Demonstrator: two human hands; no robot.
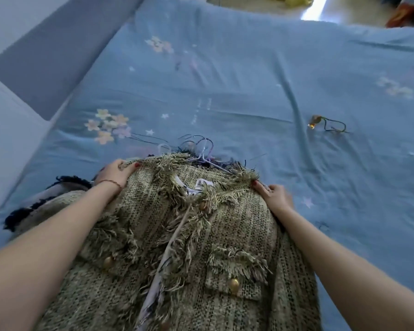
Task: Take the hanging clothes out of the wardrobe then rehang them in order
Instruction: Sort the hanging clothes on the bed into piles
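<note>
Bed: blue floral sheet [249, 80]
Jackets: one green tweed jacket [177, 235]
Hands: two; left hand [115, 173] and right hand [276, 195] each grip a shoulder
Hangers: a bunch of hooks [201, 146], uncountable

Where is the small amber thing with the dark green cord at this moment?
In the head view, the amber thing with its cord lies alone on the blue bedsheet, to the right, beyond the right hand and the tweed jacket.

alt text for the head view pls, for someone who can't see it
Two hands grip the shoulders of a green fringed tweed jacket lying on a blue floral bedsheet, left hand and right hand at either side of the collar. Several hanger hooks stick out above the collar.
</note>
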